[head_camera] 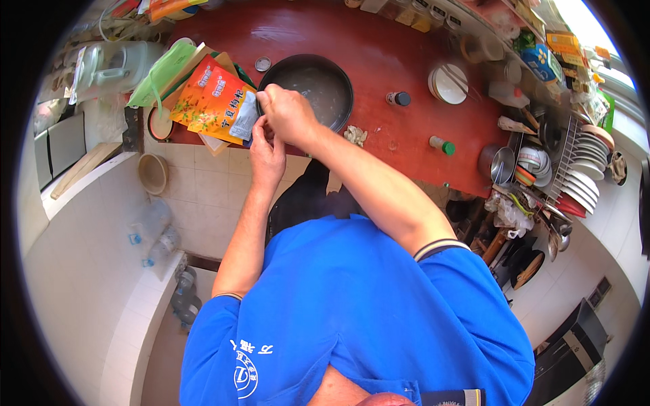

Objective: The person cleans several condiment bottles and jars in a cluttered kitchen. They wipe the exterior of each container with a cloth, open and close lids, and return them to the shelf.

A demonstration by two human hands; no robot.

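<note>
My right hand [290, 114] is curled into a loose fist at the left rim of a round black pan [304, 61]. Just below it, my left hand [268, 152] has its fingertips close together, almost touching the right hand. Whatever may be between the fingers is hidden. To the left of both hands lie overlapping orange and red printed pouches [218, 109] with berry pictures and writing; their right edge reaches my fingers. Shallow clear liquid or a wet sheen shows inside the pan. A crumpled pale scrap [355, 135] lies below the pan's right side on the red tabletop [386, 56].
A small round lid [262, 64] lies above the pouches. Rightward are a dark-capped bottle [398, 98], a green-capped shaker [442, 146] and a white bowl [450, 85] with chopsticks across it. A loaded dish rack [563, 152] flanks the right edge. A green plastic bag [165, 73] lies left.
</note>
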